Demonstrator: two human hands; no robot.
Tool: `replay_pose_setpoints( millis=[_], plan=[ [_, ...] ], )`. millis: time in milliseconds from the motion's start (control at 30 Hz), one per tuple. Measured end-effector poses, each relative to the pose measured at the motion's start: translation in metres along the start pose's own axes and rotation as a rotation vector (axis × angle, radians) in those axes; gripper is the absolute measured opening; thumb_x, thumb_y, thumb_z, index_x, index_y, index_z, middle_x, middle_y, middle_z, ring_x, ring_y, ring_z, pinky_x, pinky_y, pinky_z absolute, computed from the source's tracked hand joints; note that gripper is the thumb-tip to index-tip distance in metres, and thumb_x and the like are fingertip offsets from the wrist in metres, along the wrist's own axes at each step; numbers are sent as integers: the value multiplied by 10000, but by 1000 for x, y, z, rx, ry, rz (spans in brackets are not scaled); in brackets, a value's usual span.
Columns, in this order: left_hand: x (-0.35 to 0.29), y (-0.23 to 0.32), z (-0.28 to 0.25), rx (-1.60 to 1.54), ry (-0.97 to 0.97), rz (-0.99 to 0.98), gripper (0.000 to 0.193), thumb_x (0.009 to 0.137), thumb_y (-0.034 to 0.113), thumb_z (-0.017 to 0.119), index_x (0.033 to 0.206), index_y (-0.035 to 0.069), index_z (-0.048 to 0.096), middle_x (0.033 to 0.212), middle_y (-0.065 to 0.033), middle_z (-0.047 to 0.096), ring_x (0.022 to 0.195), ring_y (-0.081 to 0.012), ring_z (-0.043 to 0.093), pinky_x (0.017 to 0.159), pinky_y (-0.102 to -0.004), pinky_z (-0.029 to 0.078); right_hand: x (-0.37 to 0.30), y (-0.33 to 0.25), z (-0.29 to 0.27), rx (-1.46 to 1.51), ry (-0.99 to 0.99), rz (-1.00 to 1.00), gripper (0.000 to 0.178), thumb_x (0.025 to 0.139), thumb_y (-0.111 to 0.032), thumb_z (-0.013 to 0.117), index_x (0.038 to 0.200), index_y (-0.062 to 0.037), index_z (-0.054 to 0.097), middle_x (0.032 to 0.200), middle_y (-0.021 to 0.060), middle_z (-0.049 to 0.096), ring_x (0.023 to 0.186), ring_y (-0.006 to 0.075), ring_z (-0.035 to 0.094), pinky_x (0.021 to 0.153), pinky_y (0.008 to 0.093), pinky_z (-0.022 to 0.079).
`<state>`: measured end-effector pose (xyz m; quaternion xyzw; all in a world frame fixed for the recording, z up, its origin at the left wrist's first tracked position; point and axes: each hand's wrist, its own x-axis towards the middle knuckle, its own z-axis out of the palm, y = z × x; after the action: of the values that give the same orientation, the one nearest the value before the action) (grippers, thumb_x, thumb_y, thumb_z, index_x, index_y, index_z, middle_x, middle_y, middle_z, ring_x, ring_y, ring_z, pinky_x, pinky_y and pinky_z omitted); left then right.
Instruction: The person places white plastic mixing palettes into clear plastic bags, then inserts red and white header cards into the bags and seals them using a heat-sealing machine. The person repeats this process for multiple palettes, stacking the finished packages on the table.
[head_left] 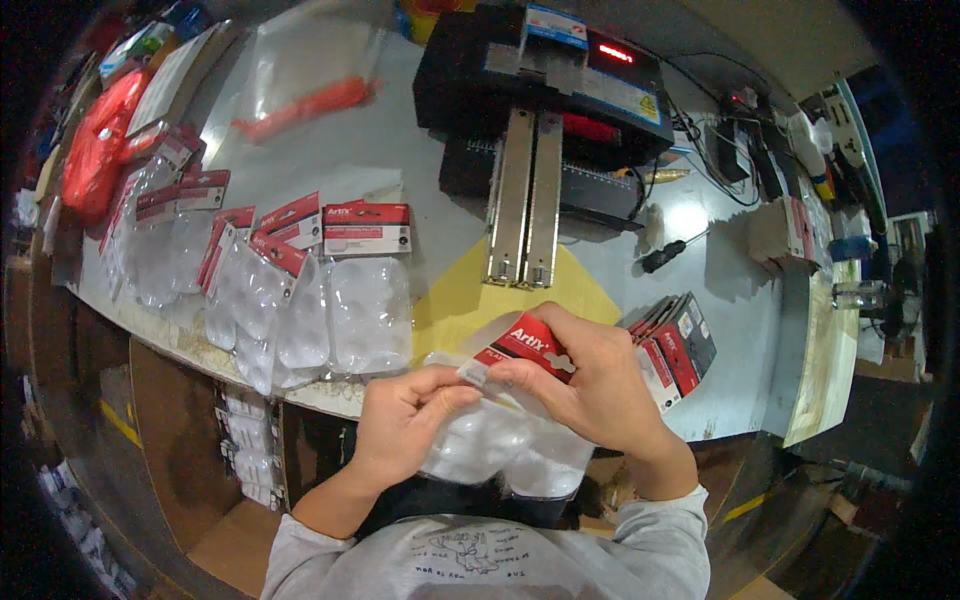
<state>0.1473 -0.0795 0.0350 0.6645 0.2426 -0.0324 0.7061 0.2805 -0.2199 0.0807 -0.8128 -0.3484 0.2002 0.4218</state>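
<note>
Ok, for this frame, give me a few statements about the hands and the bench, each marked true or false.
1. Both hands hold a clear bag with a red header card. True: left hand and right hand pinch the bag at its card.
2. The finished bags lie to the person's right. False: the row of bags lies left.
3. A stack of red cards sits right of the hands. True.
4. The screwdriver is in the right hand. False: it lies on the bench.
</note>
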Motion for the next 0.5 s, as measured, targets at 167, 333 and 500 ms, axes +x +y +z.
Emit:
replay_pose_setpoints(
  millis=[167,333,500],
  plan=[
    [1,-5,5,0,21,7,127,868,110,596,876,-2,656,763,-43,679,652,-44,554,615,-200,441,0,6,8,-63,-46,6,295,739,-259,753,761,-4,605,584,96,571,469,156,491,459,273,399],
    [1,-9,9,53,30,91,138,871,125,598,884,-2,650,701,-67,655,597,-41,524,543,-223,422,-2,13,2,-67,-129,-27,317,723,-276,764,763,-3,608,580,101,555,466,161,471,459,274,392],
    [2,-18,11,237,104,232,162,886,140,585,877,-14,636,608,-42,572,560,-39,464,503,-226,386,-9,29,-4,-108,-107,-75,302,732,-247,756,822,13,630,606,91,592,496,124,515,481,246,415]
  ],
)
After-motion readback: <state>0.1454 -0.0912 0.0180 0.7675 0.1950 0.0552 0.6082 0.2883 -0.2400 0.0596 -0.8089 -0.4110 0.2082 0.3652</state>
